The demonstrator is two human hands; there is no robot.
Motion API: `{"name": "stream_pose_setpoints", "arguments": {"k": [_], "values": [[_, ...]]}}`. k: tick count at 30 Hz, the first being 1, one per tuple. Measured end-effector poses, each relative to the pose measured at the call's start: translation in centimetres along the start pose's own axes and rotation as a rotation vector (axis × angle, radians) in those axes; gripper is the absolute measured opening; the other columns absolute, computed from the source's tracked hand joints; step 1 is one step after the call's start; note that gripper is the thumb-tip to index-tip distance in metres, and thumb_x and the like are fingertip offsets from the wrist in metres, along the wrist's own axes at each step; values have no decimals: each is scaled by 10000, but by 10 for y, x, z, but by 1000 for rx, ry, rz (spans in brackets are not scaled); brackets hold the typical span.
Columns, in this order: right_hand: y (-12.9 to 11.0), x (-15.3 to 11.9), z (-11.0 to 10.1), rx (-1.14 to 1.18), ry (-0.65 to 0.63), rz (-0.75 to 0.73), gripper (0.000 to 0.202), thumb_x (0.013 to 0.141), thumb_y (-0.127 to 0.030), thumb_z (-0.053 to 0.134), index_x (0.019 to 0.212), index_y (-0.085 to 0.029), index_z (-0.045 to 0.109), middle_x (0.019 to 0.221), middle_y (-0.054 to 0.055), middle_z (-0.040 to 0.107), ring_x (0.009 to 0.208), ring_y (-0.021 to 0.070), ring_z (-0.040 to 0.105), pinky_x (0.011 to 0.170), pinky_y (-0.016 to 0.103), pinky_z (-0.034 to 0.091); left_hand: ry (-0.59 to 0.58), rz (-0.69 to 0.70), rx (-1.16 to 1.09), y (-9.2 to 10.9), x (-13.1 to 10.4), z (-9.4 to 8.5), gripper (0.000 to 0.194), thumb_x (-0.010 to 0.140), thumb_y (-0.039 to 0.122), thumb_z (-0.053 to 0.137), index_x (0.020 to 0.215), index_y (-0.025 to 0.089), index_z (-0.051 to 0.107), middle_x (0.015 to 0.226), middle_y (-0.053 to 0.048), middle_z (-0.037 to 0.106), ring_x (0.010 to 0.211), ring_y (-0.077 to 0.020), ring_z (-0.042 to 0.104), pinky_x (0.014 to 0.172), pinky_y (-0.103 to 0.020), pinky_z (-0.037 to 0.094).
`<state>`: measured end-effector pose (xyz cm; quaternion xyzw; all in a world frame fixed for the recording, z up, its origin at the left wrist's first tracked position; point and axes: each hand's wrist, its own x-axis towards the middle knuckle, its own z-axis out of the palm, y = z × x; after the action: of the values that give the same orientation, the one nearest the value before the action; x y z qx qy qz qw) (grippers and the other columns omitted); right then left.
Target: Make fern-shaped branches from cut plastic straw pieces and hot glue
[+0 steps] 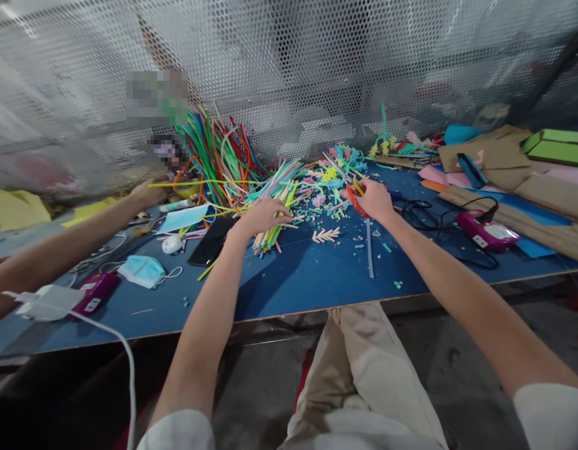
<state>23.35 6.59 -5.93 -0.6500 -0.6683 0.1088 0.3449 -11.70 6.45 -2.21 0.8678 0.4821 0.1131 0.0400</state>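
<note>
My left hand [263, 215] reaches over a bundle of cut pipe cleaners [273, 236], its fingers bent and closed together at a pale pipe cleaner [293, 225]. My right hand [376, 199] is wrapped round the red and yellow handles of a pair of scissors [338, 169], whose blades point away and to the left. Between my hands, a cream leaf-like piece [325, 235] of pipe cleaner lies flat on the blue table [289, 290]. Small colourful clippings [319, 200] are scattered beyond it. A light blue strip [370, 250] rests below my right hand.
Long colourful pipe cleaners [218, 150] pile against a perforated metal screen [298, 69]. At left, another person's hand [151, 192] is beside a yellow stem. A black phone [211, 244], blue mask [142, 270], white plug [49, 303], cardboard [486, 150] and purple device with cable [488, 231] lie around.
</note>
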Motion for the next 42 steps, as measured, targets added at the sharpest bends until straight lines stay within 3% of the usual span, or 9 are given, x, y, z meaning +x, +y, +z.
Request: {"name": "stream_pose_setpoints", "arguments": {"k": [2,4,9,14,20,25,29,36,42], "values": [[0,-1,0,6,-3,-5,605,866,-850,678,885,-246,663,957,117,802,909,317,716,715,345,424,19,-13,32,5,0,1,267,1065,438,646,1043,249,834,1114,-96,831,1096,-289,751,1034,-413,538],[0,-1,1,19,-5,-29,607,870,-853,666,891,-247,648,958,113,798,907,313,711,704,341,403,116,-53,38,12,0,2,288,1110,382,540,1146,242,789,1117,-98,826,1077,-284,750,998,-399,545],[-3,-5,6,27,-10,-122,630,903,-874,597,929,-244,609,995,118,778,906,297,685,704,345,377,408,-70,44,28,6,4,270,1140,301,441,1223,225,687,1129,-122,805,1086,-289,748,998,-401,540],[-2,-6,14,90,27,-255,682,898,-913,569,1008,-240,579,1091,141,754,904,294,667,724,365,419,588,-36,-36,37,15,5,241,1164,288,396,1237,228,617,1065,-106,791,987,-266,757,880,-363,552],[-1,-6,18,123,36,-358,633,921,-887,565,981,-260,510,1041,119,723,888,287,656,727,382,434,663,24,31,48,26,12,255,1179,302,407,1234,242,648,1193,-109,781,1039,-253,755,887,-359,555],[-1,-7,19,132,35,-349,626,899,-866,614,991,-257,498,1055,117,717,941,296,663,743,379,436,702,-2,88,51,37,9,255,1173,328,455,1212,262,698,1133,-101,779,1001,-255,748,840,-351,525],[-3,-8,17,154,20,-349,626,891,-863,611,961,-253,490,1023,106,710,878,267,636,732,366,417,744,-92,-28,54,40,13,233,1172,382,481,1193,258,677,995,-69,770,880,-236,731,747,-317,484],[-13,-14,10,155,-118,-346,646,867,-888,610,918,-252,511,941,90,719,779,239,597,700,354,395,841,9,-253,62,27,37,393,1199,514,388,1118,239,656,922,-61,719,857,-222,687,817,-360,504],[-19,-19,8,171,-197,-354,652,821,-877,672,868,-260,466,850,46,657,726,215,534,687,340,349,794,21,-355,67,18,44,388,1195,517,400,1074,236,638,838,-40,708,777,-207,655,800,-369,484]]}}
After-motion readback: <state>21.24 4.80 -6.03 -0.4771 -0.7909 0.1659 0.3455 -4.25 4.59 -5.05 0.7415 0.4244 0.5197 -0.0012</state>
